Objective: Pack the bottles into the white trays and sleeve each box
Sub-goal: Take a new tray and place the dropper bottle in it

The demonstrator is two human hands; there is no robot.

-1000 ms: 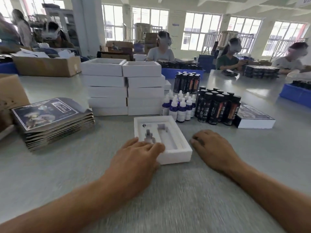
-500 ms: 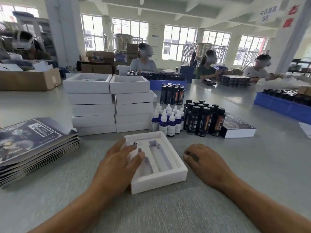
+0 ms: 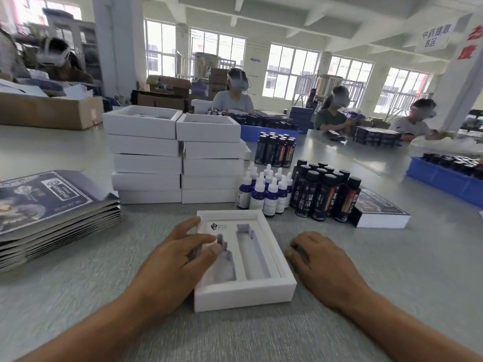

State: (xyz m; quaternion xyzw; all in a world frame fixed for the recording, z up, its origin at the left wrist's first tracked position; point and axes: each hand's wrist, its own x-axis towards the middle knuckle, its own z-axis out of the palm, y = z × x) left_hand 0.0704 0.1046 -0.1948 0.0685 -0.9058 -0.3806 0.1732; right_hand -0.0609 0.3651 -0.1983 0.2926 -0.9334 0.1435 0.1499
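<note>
A rectangular white tray [image 3: 244, 292] of matte foam, with two long moulded slots, is lying on the grey speckled table [image 3: 78, 283] between both hands; the left hand [image 3: 173, 259] is resting over its left rim with loose fingers reaching into the shorter slot, gripping nothing. The right hand [image 3: 322, 267] is lying flat and relaxed on the table just beside the tray's right wall. Behind are standing white-capped dropper bottles [image 3: 265, 190], glossy black bottles [image 3: 324, 192] and two stacks of white trays [image 3: 177, 155], with flat printed sleeves [image 3: 52, 202] piled at left.

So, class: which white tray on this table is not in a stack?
The white tray lying alone between the left hand and right hand; the others sit stacked behind.
</note>
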